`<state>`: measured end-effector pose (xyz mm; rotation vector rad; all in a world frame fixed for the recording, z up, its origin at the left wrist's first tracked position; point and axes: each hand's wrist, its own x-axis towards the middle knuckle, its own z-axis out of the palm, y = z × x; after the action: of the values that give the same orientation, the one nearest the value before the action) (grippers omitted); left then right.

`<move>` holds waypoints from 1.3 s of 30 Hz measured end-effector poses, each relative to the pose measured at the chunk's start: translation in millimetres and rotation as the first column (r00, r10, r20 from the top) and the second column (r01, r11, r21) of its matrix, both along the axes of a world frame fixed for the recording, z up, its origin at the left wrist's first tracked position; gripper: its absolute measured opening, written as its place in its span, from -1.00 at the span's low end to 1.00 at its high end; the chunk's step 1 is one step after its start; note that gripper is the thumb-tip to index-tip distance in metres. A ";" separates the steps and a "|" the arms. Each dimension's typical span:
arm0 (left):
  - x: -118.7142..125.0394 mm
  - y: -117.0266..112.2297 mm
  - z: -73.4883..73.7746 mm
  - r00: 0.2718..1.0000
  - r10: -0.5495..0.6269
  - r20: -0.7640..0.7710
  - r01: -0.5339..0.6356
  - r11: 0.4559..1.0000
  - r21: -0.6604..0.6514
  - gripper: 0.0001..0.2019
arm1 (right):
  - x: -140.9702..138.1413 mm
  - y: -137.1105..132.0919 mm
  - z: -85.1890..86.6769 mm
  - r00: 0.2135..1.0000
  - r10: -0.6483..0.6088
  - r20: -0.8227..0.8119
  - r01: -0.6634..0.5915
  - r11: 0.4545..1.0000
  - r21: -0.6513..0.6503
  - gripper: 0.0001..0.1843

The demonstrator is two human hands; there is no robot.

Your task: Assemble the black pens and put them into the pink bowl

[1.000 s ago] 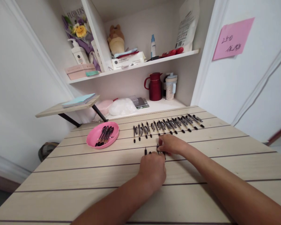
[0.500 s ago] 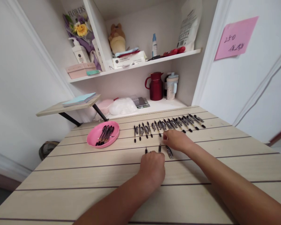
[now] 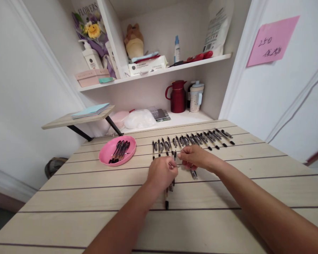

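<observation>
My left hand [image 3: 161, 172] is closed in a pinch over the near pen parts, and a thin pale tip shows at its fingertips. What it holds is mostly hidden. Just to the right, my right hand [image 3: 194, 157] has curled fingers, with thumb and forefinger close together; I cannot make out anything between them. Beneath the left hand lies a pen body [image 3: 166, 203] with a black end, partly covered. A clear pen cap [image 3: 194, 175] lies under the right hand. Behind both hands runs a row of black pen bodies and clear caps [image 3: 185, 141].
At the left, a pink scalloped dish [image 3: 103, 155] holds several black pens [image 3: 119, 151]. A small raised stand [image 3: 60, 121] carries papers. Behind the wooden table [image 3: 95, 197] are shelves with a red jug [image 3: 178, 97] and a tumbler [image 3: 196, 98]. A pink note [image 3: 272, 40] hangs at right.
My left hand has lifted and shifted away from me and left, uncovering a pen body below it. My right hand has moved slightly left and down, so the hands are closer together.
</observation>
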<state>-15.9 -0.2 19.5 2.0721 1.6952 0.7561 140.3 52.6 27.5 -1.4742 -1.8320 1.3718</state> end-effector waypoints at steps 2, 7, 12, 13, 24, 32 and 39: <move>-7.1 7.5 -1.9 0.978 0.038 0.206 -0.028 0.998 -0.054 -0.89 | -6.4 -4.7 -1.9 0.978 0.021 -0.207 -0.046 0.992 -0.114 -0.74; -12.9 17.4 -11.3 0.794 0.140 0.591 -0.010 0.976 -0.218 -0.87 | -27.4 -12.8 -13.5 0.862 -0.070 -0.503 0.021 0.995 -0.102 -0.73; -11.3 17.1 -9.3 0.661 0.185 0.727 -0.032 0.975 -0.219 -0.83 | -36.2 -9.5 -20.9 0.798 -0.216 -0.562 0.208 0.975 -0.079 -0.76; -11.2 16.1 -8.0 0.636 0.197 0.746 -0.029 0.972 -0.232 -0.80 | -34.1 -6.8 -20.7 0.788 -0.238 -0.568 0.242 0.968 -0.070 -0.76; -10.2 2.2 -7.3 0.606 0.254 0.754 0.083 0.922 -0.378 -0.71 | 5.4 24.9 -17.9 0.658 -0.319 -0.682 0.376 0.924 -0.069 -0.71; -10.3 2.4 -11.4 0.625 0.205 0.753 0.111 0.932 -0.345 -0.73 | 1.0 18.1 -13.8 0.664 -0.279 -0.693 0.305 0.948 -0.089 -0.70; -8.7 1.3 -5.5 0.620 0.232 0.750 0.081 0.931 -0.355 -0.73 | -0.1 16.9 -14.2 0.699 -0.260 -0.667 0.278 0.957 -0.082 -0.68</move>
<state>-24.6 1.1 13.9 1.1236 1.2621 1.0785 140.1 69.5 13.2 -0.9743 -1.1109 1.4612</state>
